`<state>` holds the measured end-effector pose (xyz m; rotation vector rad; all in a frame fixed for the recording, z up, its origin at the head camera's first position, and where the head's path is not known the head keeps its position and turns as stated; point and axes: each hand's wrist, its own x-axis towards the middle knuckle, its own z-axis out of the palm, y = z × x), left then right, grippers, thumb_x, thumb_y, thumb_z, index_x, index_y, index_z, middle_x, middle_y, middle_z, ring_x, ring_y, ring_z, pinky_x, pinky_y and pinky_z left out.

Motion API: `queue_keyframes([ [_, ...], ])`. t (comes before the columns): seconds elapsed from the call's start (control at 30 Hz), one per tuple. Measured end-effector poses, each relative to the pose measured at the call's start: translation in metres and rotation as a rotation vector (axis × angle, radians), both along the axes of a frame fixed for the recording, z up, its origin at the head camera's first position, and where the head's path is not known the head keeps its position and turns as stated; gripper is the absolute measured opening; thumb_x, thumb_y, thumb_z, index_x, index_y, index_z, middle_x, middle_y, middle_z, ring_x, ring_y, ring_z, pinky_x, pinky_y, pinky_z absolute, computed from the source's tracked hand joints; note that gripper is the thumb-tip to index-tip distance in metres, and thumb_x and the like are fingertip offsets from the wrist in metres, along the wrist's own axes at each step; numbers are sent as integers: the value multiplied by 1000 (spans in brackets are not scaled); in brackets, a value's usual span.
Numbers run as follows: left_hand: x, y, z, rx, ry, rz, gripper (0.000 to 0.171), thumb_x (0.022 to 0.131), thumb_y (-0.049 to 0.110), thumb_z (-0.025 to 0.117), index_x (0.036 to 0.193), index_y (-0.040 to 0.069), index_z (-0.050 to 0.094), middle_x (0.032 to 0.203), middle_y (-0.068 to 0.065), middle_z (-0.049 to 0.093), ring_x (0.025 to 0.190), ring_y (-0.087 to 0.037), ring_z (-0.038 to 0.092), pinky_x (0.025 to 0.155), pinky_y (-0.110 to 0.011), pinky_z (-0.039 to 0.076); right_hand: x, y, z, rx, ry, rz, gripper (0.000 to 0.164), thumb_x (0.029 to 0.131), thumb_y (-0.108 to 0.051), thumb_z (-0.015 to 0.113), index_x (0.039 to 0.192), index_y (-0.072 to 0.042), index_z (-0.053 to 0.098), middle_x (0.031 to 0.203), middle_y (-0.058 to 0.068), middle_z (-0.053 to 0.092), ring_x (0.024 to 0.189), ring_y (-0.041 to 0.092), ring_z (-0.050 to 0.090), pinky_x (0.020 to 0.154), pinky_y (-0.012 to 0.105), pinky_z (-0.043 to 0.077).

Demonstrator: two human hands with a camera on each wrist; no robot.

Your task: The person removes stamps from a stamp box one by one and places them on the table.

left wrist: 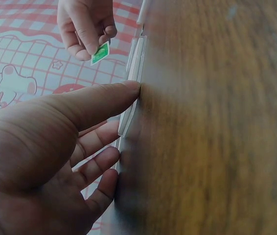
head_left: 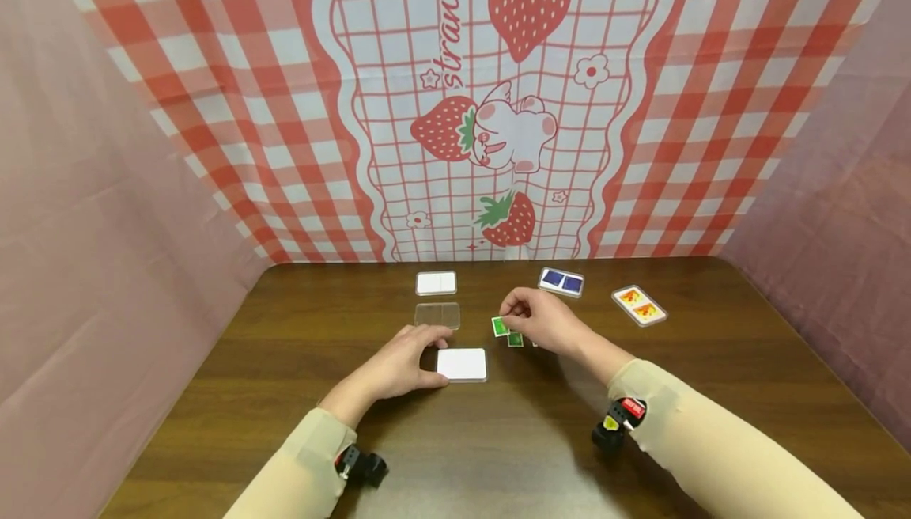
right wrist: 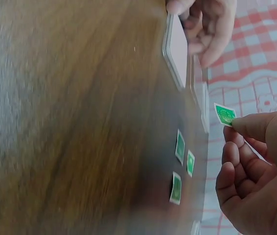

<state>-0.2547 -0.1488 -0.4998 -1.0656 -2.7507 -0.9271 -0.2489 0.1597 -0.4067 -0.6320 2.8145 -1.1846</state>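
Note:
My right hand (head_left: pixel 544 321) pinches a small green square with a white border (right wrist: pixel 224 114), like a stamp, between thumb and fingertip, above the table. Three more green squares (right wrist: pixel 179 147) lie loose on the wood below it; in the head view the hand partly covers them. My left hand (head_left: pixel 409 361) holds the left end of a flat clear case with a white card (head_left: pixel 463 365), thumb at its near edge and fingers at the far side. From the left wrist view, the thumb tip presses the case's edge (left wrist: pixel 127 120).
Just behind the white card lies a clear two-part case (head_left: pixel 436 315), with a white-filled case (head_left: pixel 436 283) farther back. At the back right lie a case with two dark blue squares (head_left: pixel 561 282) and one with two orange-red pictures (head_left: pixel 640 305). A strawberry-print cloth (head_left: pixel 470 187) hangs behind the table.

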Motion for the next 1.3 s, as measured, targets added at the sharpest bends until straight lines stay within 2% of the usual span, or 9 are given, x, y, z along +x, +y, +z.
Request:
queue_keyframes([
  [0.2, -5, -2, -8, 12, -13, 4, 73, 83, 36, 99, 147, 19, 67, 121, 10, 70, 120, -23, 60, 107, -49, 50, -10, 15, -3, 11, 16, -44, 4, 103, -9, 75, 100, -7, 73, 92, 2, 71, 88, 15, 64, 83, 37, 54],
  [0.47, 0, -1, -1, 19, -35, 8, 71, 86, 34, 97, 148, 17, 67, 122, 9, 70, 121, -23, 59, 108, -49, 49, -22, 35, -10, 28, 9, -101, 4, 102, -9, 76, 101, -6, 74, 93, 4, 72, 88, 17, 64, 82, 38, 53],
  [0.7, 0, -1, -1, 20, -27, 8, 72, 84, 35, 98, 147, 17, 67, 122, 10, 70, 121, -24, 59, 108, -49, 49, -34, 46, -20, 33, 3, -129, 4, 100, -8, 77, 101, -4, 75, 92, 5, 74, 89, 19, 67, 87, 40, 53],
  [0.9, 2, 0, 1, 15, -15, 10, 72, 84, 33, 98, 147, 16, 67, 122, 10, 70, 121, -24, 60, 107, -50, 50, -36, 48, -22, 46, -15, -146, 5, 101, -9, 77, 101, -4, 75, 92, 5, 74, 90, 19, 67, 89, 40, 52],
  [1.13, 5, 0, 7, 10, -23, -3, 71, 87, 35, 97, 148, 15, 66, 123, 9, 70, 121, -22, 59, 106, -48, 50, -41, 51, -29, 46, 1, -137, 6, 99, -9, 77, 99, -3, 75, 92, 7, 74, 90, 23, 68, 90, 45, 53],
  [1.3, 6, 0, 10, -4, 8, -24, 72, 89, 39, 95, 148, 13, 65, 124, 6, 71, 120, -23, 60, 105, -46, 51, -57, 61, -47, 49, 50, -99, 5, 95, -13, 78, 94, -9, 76, 88, 6, 72, 86, 24, 68, 87, 45, 54],
])
